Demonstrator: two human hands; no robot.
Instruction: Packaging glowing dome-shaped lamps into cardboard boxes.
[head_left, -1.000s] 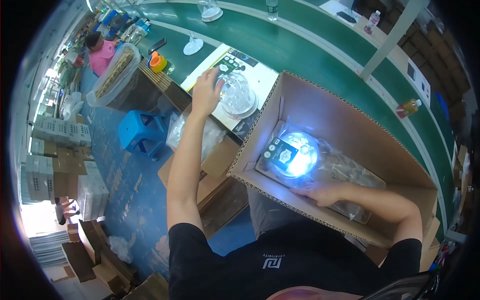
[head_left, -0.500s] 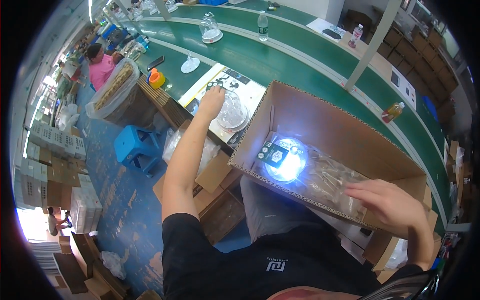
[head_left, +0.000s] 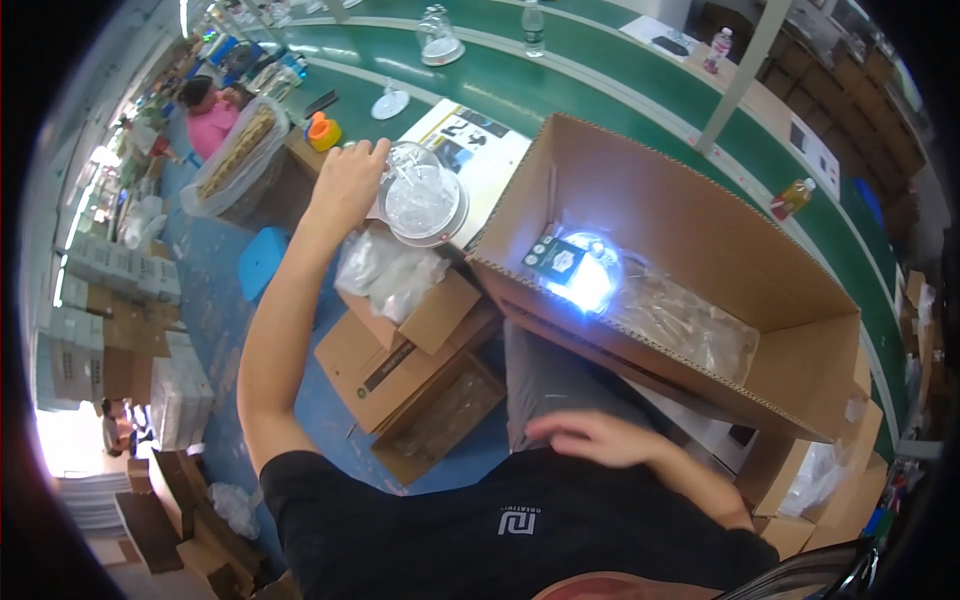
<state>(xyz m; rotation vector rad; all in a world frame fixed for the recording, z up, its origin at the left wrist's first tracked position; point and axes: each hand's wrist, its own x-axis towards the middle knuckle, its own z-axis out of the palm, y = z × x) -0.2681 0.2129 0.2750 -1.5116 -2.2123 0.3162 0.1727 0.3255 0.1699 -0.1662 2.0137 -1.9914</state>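
At the far left of the box, my left hand is closed around the side of a clear dome with a round white base. The dome is at the table's near edge, and clear ornament-like shapes show inside it. My right hand, a little blurred, is held before my torso with its fingers stretched and nothing in them. An open cardboard box stands in front of me. Inside lie a brightly glowing round dome, a dark green card against it, and crinkled clear plastic wrap.
A printed sheet lies on the green table beside an orange-yellow tape dispenser. Farther back stand another dome and a water bottle. Opened cartons and a blue stool are low on my left. A person in pink sits beyond.
My left hand and the clear dome have moved left, off the printed sheet to the table edge. My right hand has drawn back from the box toward my torso. The view has shifted.
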